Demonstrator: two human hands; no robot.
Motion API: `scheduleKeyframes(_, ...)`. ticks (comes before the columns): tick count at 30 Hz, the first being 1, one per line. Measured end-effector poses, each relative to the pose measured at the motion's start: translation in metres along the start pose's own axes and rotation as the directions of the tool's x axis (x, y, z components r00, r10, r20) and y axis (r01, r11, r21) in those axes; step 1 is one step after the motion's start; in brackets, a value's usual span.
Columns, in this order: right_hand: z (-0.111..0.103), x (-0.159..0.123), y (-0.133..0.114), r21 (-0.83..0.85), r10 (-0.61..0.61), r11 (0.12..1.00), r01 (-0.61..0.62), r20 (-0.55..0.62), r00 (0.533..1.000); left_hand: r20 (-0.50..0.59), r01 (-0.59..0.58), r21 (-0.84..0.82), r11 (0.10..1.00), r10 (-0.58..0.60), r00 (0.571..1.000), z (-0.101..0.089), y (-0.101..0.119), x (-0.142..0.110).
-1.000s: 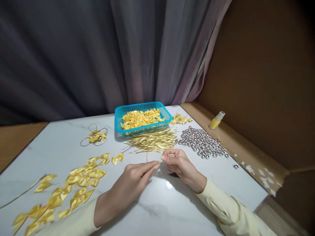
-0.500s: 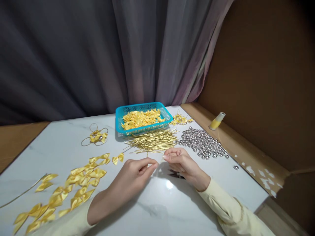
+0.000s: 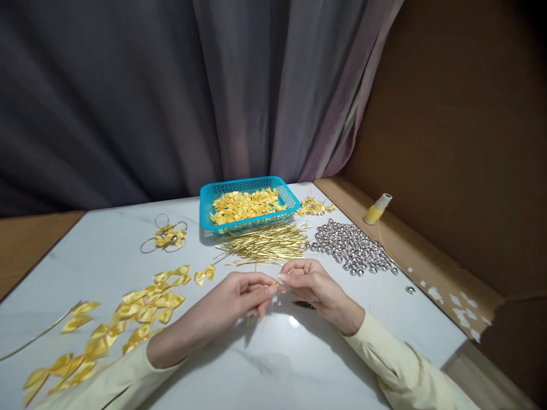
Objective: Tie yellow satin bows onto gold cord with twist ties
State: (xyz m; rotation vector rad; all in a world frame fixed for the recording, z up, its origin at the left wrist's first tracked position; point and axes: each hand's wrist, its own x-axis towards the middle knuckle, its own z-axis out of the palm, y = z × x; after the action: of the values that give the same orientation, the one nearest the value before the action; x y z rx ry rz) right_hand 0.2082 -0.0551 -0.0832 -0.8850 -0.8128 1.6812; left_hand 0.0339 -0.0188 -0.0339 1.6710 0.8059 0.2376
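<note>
My left hand is closed in a pinch in the middle of the table, with a small loop of thin yellow strand at its fingertips. Close beside it, my right hand also pinches, its thumb and forefinger at that loop. Whether the strand is thread or a gold tie is too small to tell. Under my right hand lies a dark tool, mostly hidden. Just beyond both hands is a pile of gold twist ties. A yellow ribbon bow lies left of my left hand.
A blue basket of yellow bows stands at the back. Silver beads are heaped at right, near a cone of yellow thread. More bows are spread at left. Looped bow pieces lie behind them.
My left hand has turned a little, and its lower fingers now show beneath the pinch. My right fingertips have moved slightly left, up to my left fingertips. A small loop now shows there.
</note>
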Motion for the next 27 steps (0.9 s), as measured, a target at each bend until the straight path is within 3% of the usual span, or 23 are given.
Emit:
scheduleKeyframes(15, 0.000, -0.001, -0.001, -0.049, -0.020, 0.999, 0.022, 0.044, 0.999, -0.071, 0.074, 0.052, 0.996, -0.070, 0.995, 0.003, 0.007, -0.002)
scheduleKeyframes(18, -0.001, -0.003, -0.004, -0.139, -0.108, 0.984, 0.114, 0.048, 0.993, -0.044, 0.079, 0.011, 0.997, -0.079, 0.996, 0.002, 0.007, -0.002)
scheduleKeyframes(20, 0.000, -0.007, -0.009, -0.292, -0.234, 0.925, 0.244, 0.069, 0.970, -0.008, 0.079, -0.044, 0.996, -0.080, 0.997, 0.000, 0.006, -0.003)
scheduleKeyframes(22, 0.002, -0.011, -0.014, -0.453, -0.337, 0.809, 0.375, 0.165, 0.927, 0.038, 0.066, -0.121, 0.990, -0.062, 0.997, -0.001, 0.005, -0.003)
scheduleKeyframes(25, 0.006, -0.016, -0.018, -0.589, -0.397, 0.625, 0.513, 0.326, 0.858, 0.128, 0.057, -0.271, 0.961, -0.023, 0.992, -0.004, 0.003, -0.003)
scheduleKeyframes(27, 0.009, -0.016, -0.016, -0.648, -0.440, 0.521, 0.556, 0.354, 0.825, 0.186, 0.093, -0.361, 0.928, -0.026, 0.982, -0.005, -0.001, -0.002)
